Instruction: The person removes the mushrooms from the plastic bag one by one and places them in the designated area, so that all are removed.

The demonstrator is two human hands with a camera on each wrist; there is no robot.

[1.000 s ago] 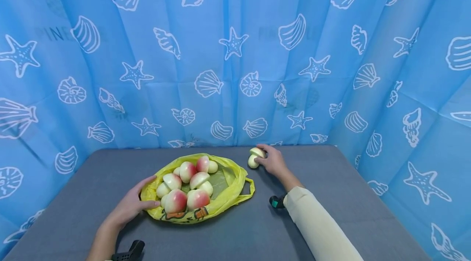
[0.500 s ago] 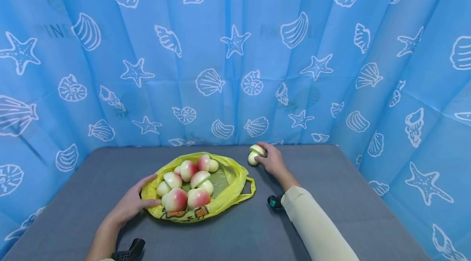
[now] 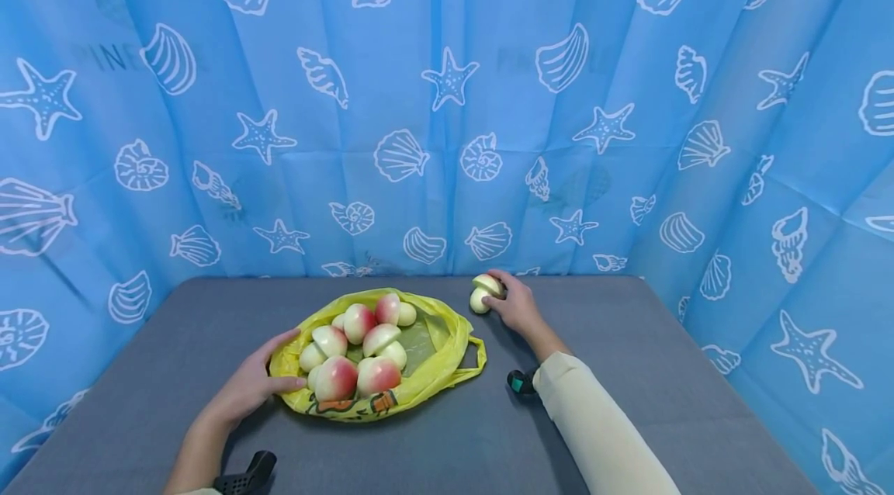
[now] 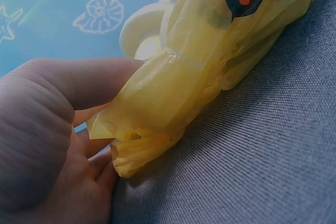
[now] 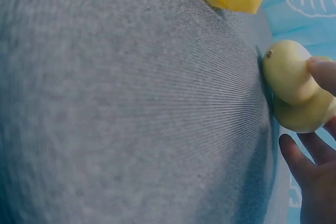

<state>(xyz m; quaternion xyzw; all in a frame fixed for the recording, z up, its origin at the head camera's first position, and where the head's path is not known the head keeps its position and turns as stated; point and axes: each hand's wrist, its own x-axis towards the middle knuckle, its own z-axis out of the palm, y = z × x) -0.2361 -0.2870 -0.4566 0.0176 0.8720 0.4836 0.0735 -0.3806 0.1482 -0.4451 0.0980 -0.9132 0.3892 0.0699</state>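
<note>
Near the table's back edge, my right hand point(image 3: 515, 304) holds a pale toy mushroom point(image 3: 480, 299) between thumb and fingers. In the right wrist view the mushroom point(image 5: 287, 72) shows a rounded stem and a cap, with the thumb pressed on it. My left hand point(image 3: 247, 382) grips the left end of a yellow plastic bag point(image 3: 440, 367), thumb at the front and fingers round behind. The left wrist view has the bag's crumpled side point(image 4: 157, 98) against that hand. Inside the wide-mouthed bag lie several mushrooms point(image 3: 335, 379) with red-tinged white caps.
A grey cloth-covered table point(image 3: 419, 456) lies under everything. Behind it and along the sides hangs a blue curtain point(image 3: 433, 130) with white shell prints. The bag's handle loop point(image 3: 478, 355) sticks out to the right. Black devices sit at the left wrist point(image 3: 244, 475) and right wrist point(image 3: 520, 382).
</note>
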